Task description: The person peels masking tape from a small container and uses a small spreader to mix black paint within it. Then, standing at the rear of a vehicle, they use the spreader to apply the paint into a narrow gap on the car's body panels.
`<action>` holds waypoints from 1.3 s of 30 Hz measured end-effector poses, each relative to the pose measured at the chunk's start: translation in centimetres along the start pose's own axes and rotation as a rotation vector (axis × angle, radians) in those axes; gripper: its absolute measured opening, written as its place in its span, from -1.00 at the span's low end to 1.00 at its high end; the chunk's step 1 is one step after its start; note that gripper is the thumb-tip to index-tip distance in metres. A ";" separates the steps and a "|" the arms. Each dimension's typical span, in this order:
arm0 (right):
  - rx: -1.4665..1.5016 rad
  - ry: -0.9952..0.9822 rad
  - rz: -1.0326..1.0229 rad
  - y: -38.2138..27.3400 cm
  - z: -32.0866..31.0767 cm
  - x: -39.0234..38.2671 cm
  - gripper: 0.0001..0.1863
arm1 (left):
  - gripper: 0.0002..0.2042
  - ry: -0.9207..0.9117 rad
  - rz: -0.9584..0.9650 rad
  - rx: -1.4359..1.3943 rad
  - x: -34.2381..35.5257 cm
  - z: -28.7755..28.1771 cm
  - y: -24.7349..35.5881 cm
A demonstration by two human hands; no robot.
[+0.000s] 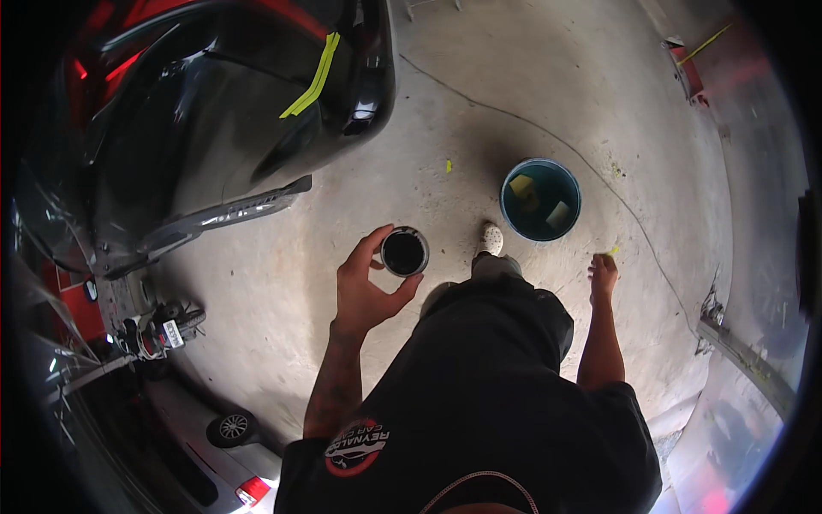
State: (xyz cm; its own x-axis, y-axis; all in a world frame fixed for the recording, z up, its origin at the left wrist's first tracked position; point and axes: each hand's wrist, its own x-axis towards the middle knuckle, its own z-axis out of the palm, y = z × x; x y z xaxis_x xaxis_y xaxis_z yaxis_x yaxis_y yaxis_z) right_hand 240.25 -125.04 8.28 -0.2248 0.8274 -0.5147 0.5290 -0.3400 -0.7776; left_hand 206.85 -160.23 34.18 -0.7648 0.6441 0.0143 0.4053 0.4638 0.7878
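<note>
My left hand point(366, 287) grips a small round jar point(405, 251) between thumb and fingers, in front of my body. The jar's mouth faces up, and its inside looks black. My right hand point(604, 276) hangs low at my right side, its fingers curled in. Whether anything is between those fingers is too small to tell. A scrap of yellow-green tape point(615, 250) shows just beyond that hand. The nearest large thing to it is a dark round bucket point(505, 206) of water with a yellow sponge point(521, 185) and a pale sponge point(558, 214) in it.
A glossy black car panel point(205, 111) with a yellow-green tape strip point(313, 77) fills the upper left. A motorcycle point(163, 332) and a silver car point(184, 437) stand at lower left. A thin cable point(548, 133) runs across the concrete floor. Plastic sheeting point(753, 214) hangs at the right.
</note>
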 end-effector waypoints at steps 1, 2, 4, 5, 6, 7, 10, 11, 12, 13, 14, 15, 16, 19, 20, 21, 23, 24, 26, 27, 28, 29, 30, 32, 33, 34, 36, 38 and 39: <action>-0.059 -0.004 0.120 2.2 -1.1 1.1 -0.78 | -0.27 0.010 -0.074 0.010 -0.4 0.2 0.4; -0.070 -0.021 0.120 3.8 -1.9 1.7 -0.78 | -0.27 0.020 -0.090 0.014 -0.8 0.4 0.6; -0.113 0.021 0.298 5.5 -3.4 2.8 -0.79 | -0.28 0.046 -0.198 0.031 -1.7 0.8 0.8; -0.128 0.009 0.299 5.8 -4.1 3.5 -0.79 | -0.29 0.081 -0.202 0.045 -2.1 1.3 0.6; -0.111 0.015 0.345 6.1 -4.8 4.2 -0.79 | -0.29 0.087 -0.219 0.044 -2.3 1.6 0.5; -0.100 0.019 0.392 5.6 -5.8 5.0 -0.79 | -0.29 0.101 -0.244 0.068 -2.7 1.8 1.0; -0.170 0.036 0.389 4.0 -7.9 7.7 -0.80 | -0.29 0.132 -0.331 0.100 -3.1 2.4 1.6; -0.176 0.044 0.380 3.3 -8.5 8.9 -0.81 | -0.29 0.150 -0.368 0.113 -3.3 2.6 1.8; -0.174 0.053 0.371 3.2 -9.3 10.4 -0.81 | -0.30 0.167 -0.402 0.126 -3.5 2.8 2.1; -0.190 0.069 0.355 2.8 -9.7 11.4 -0.80 | -0.30 0.179 -0.436 0.124 -3.7 3.0 2.4; -0.206 0.083 0.338 2.1 -10.2 12.4 -0.80 | -0.30 0.181 -0.443 0.126 -4.1 3.1 2.8; -0.205 0.057 0.346 1.8 -11.0 13.5 -0.77 | -0.30 0.191 -0.477 0.116 -4.5 3.2 3.0; -0.207 0.052 0.344 1.3 -11.3 14.6 -0.77 | -0.30 0.204 -0.508 0.105 -4.7 3.3 3.1; -0.190 0.112 0.254 -0.7 -12.8 17.7 -0.74 | -0.31 0.224 -0.527 0.097 -4.7 3.9 3.6; -0.148 0.160 0.214 -1.1 -13.3 19.0 -0.74 | -0.31 0.227 -0.526 0.099 -4.8 3.9 3.6; -0.130 0.222 0.177 -1.5 -13.7 20.0 -0.72 | -0.31 0.233 -0.533 0.096 -4.8 4.0 3.5; -0.100 0.396 0.163 -1.6 -14.5 21.0 -0.70 | -0.30 0.238 -0.537 0.096 -4.9 4.2 3.6; -0.058 0.469 0.166 -1.0 -15.7 21.5 -0.69 | -0.30 0.239 -0.544 0.088 -5.0 4.3 3.6; 0.056 0.543 0.165 0.5 -16.4 22.1 -0.68 | -0.30 0.248 -0.545 0.092 -5.1 4.5 3.5; 0.114 0.609 0.243 0.9 -15.8 22.2 -0.71 | -0.29 0.269 -0.541 0.065 -5.2 4.7 3.4; 0.115 0.610 0.244 1.3 -15.3 22.2 -0.71 | -0.29 0.286 -0.541 0.030 -5.4 5.0 3.6; 0.155 0.524 0.371 1.7 -14.6 22.4 -0.72 | -0.29 0.289 -0.546 0.027 -5.3 5.1 3.6; 0.194 0.435 0.496 1.9 -13.8 22.6 -0.72 | -0.29 0.290 -0.548 0.029 -5.1 5.0 3.6; 0.195 0.407 0.519 2.1 -10.8 21.9 -0.67 | -0.29 0.320 -0.542 0.055 -4.3 5.2 3.7; 0.097 0.332 0.528 2.5 -9.1 22.6 -0.70 | -0.29 0.323 -0.546 0.049 -3.9 5.1 3.6; 0.032 0.146 0.458 3.1 -7.0 23.8 -0.73 | -0.29 0.355 -0.540 0.037 -3.6 4.9 3.3; -0.315 -0.027 0.124 3.1 0.9 25.8 -0.75 | -0.29 0.384 -0.530 0.018 -2.3 4.0 2.4; -0.267 -0.190 -0.282 -0.6 14.3 24.9 -0.69 | -0.29 0.447 -0.538 0.047 -1.0 2.8 1.6; -0.485 -0.355 -0.315 -4.8 20.6 24.5 -0.65 | -0.30 0.474 -0.545 0.061 -0.1 2.4 1.2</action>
State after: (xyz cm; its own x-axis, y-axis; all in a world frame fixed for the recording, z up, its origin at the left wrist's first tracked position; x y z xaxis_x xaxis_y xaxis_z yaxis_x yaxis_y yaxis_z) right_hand 215.38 -112.36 -8.03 -0.6395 0.6289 -0.4422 0.6831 0.2009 -0.7021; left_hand 208.65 -158.27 33.65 -0.9954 -0.0153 -0.0941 -0.0789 0.6860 0.7233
